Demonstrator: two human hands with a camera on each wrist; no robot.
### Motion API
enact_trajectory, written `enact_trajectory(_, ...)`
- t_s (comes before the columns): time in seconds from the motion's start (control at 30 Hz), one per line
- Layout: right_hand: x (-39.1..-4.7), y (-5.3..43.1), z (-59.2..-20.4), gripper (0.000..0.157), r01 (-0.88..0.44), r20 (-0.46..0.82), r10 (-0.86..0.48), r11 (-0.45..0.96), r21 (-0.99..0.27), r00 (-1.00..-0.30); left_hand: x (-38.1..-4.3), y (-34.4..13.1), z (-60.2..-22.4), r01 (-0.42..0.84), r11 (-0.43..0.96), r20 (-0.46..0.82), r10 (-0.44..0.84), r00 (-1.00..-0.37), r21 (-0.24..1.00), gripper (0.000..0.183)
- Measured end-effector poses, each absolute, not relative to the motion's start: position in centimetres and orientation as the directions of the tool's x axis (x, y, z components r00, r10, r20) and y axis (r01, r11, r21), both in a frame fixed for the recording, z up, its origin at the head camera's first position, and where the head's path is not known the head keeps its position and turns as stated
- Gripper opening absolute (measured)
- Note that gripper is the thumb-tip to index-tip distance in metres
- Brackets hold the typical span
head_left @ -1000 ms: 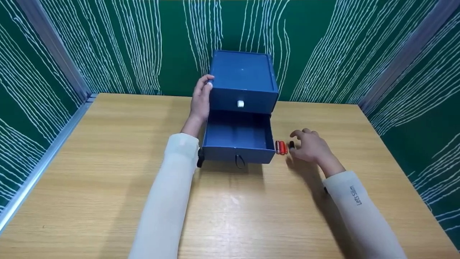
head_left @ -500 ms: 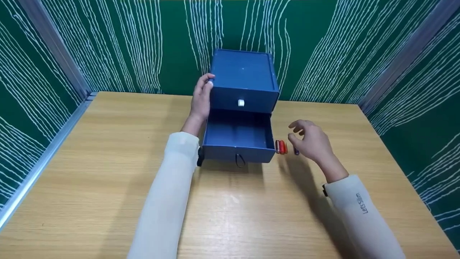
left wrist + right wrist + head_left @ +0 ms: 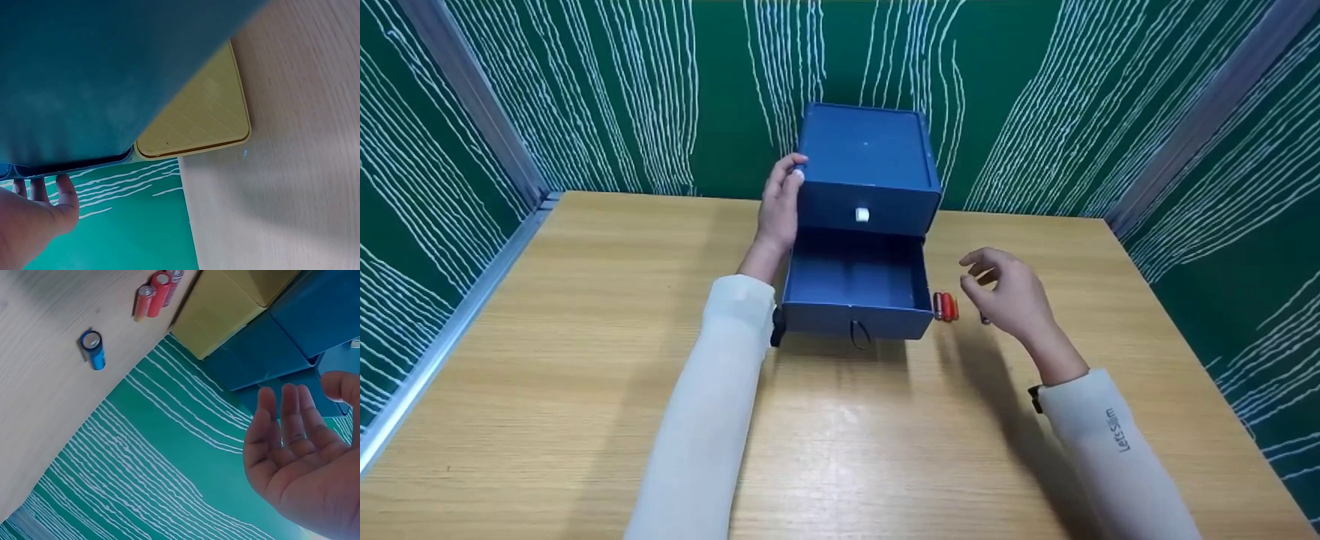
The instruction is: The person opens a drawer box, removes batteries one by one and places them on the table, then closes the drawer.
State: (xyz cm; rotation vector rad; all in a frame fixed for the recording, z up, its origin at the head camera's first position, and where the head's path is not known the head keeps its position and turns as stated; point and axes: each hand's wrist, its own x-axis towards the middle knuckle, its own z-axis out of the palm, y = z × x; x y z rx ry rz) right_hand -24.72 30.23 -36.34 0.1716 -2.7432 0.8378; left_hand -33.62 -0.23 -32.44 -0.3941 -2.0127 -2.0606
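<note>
A blue two-drawer box [image 3: 870,150] stands towards the back of the table. My left hand [image 3: 780,206] rests against its left side, fingertips at the top edge; the left wrist view shows those fingers [image 3: 66,191] along the rim. The lower drawer [image 3: 855,322] is pulled out, and its visible inside is bare. My right hand [image 3: 1012,300] hovers right of the drawer, fingers loosely bent, palm empty in the right wrist view. Below it lies a blue battery [image 3: 95,354], mostly hidden by the hand in the head view. Three reddish batteries [image 3: 946,306] lie side by side against the drawer's right side.
The upper drawer is closed and has a white knob [image 3: 862,215]. A black loop [image 3: 860,335] hangs on the lower drawer's front. In the wrist views the lowest casing [image 3: 208,107] shows a yellow side. Green walls with white lines [image 3: 1035,112] enclose the wooden table [image 3: 847,450].
My right hand has let go of the blue battery and lifted up and away to the right. The battery has shifted right, away from the red ones. My left hand has stayed put.
</note>
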Motion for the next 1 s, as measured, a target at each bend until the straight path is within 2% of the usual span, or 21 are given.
enact_trajectory(0.23, -23.7, 29.2, -35.7, 0.014, -0.294, 0.368, -0.062, 0.730, -0.617, -0.928, -33.6, -0.2, -32.5, 0.344, -0.037, 0.345, 0.016, -0.938, 0.938, 0.031)
enact_trajectory(0.43, -23.0, 28.2, -35.0, 0.012, -0.360, 0.430, -0.094, 0.718, -0.595, -0.898, -33.6, -0.3, -32.6, 0.334, -0.045, 0.335, 0.018, -0.942, 0.942, 0.030)
enact_trajectory(0.73, -21.7, 26.9, -34.4, 0.011, -0.418, 0.439, -0.155, 0.677, -0.605, -0.885, -33.6, -0.3, -32.6, 0.326, -0.034, 0.327, 0.024, -0.945, 0.945, 0.030)
enact_trajectory(1.0, -18.5, 24.4, -31.5, 0.012, -0.459, 0.432, -0.217, 0.653, -0.603, -0.876, -33.7, -0.2, -32.5, 0.337, -0.042, 0.338, 0.022, -0.941, 0.940, 0.031)
